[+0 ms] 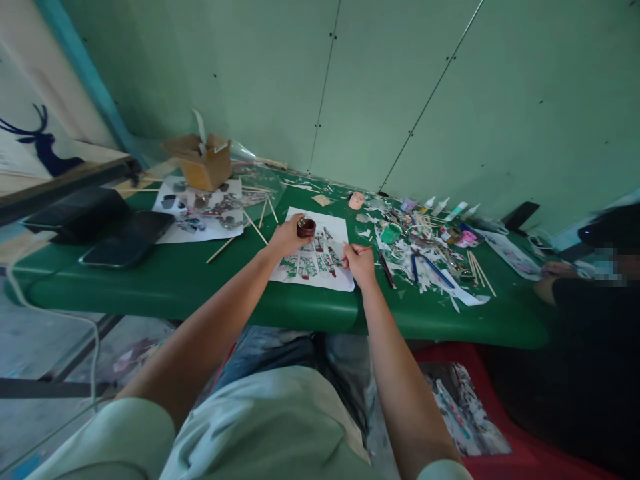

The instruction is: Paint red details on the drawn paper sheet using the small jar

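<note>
My left hand (287, 236) is closed around a small jar (306, 228) with dark red-brown contents, held over the left part of a white sheet (341, 280). Painted cut-out pieces (307, 265) in green, white and dark red lie on that sheet. At its right edge my right hand (359, 260) pinches a thin red-handled paintbrush (366, 250). The brush tip cannot be made out clearly near the pieces. Just right of this hand lies a dark pen-like tool (386, 268) on the green table (240, 293).
Paper scraps, blue-handled tools (433, 268) and paint pots, including a green one (391, 232), crowd the right side. A cardboard box (205, 163), wooden sticks (255, 228) and a dark phone-like slab (127, 238) lie left. Another person (590, 320) sits at far right, beside a red bin (525, 440).
</note>
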### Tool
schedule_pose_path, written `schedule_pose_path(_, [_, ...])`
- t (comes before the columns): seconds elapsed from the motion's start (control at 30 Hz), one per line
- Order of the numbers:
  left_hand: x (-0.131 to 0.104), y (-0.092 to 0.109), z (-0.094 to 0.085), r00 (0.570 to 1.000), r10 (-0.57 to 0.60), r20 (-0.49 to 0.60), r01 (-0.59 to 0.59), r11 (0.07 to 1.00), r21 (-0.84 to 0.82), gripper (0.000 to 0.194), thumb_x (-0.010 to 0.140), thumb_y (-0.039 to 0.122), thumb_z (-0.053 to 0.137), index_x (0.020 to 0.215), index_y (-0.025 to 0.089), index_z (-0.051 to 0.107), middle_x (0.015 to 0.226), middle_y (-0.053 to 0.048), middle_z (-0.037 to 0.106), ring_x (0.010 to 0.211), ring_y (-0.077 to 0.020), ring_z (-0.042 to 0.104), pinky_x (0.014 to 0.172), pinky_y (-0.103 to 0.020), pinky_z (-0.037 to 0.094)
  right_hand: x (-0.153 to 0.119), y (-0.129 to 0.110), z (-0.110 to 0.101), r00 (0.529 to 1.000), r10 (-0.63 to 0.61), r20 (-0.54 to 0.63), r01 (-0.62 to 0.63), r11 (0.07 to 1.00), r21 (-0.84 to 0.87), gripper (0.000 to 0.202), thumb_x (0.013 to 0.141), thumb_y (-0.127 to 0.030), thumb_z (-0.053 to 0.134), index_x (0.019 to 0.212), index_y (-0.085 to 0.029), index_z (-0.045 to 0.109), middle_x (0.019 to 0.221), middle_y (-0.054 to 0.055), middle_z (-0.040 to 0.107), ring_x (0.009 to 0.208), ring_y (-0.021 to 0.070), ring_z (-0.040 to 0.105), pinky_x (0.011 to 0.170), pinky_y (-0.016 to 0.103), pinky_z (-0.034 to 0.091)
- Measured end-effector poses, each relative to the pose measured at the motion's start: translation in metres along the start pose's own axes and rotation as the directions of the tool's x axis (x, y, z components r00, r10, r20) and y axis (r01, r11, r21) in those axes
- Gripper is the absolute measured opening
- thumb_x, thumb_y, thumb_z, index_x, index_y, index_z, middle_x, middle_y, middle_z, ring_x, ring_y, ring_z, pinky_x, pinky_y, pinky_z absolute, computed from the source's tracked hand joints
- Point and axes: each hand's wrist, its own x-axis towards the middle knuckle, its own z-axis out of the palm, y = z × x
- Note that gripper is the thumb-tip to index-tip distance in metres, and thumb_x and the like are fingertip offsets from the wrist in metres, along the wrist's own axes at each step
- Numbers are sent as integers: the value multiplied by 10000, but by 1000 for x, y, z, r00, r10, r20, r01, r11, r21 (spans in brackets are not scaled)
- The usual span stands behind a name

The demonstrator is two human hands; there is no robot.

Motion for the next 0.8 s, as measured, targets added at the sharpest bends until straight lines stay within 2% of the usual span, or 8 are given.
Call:
schedule_pose_path(0.43, [0, -1, 0, 1000, 11, -5, -11, 1000, -11, 766, 675, 501, 602, 1312, 187, 316, 1196, -139, 555, 1057, -317, 549, 833, -377, 429, -2, -5, -1, 1000, -5, -3, 5, 1000, -28, 390, 761, -451, 531, 478, -183, 510, 352, -25, 467, 330, 92, 420, 395, 216, 341])
schedule_pose_path(0.8, [0, -2, 2, 1000, 10, -12, -10, 1000, -7, 752, 675, 499, 607, 1303, 197, 323, 1168, -129, 573, 1024, -315, 565, 808, -374, 433, -1, 0, -1, 999, -24, -32, 24, 1000, -9, 395, 766, -456, 527, 483, -181, 503, 355, -34, 462, 333, 90, 420, 411, 216, 361])
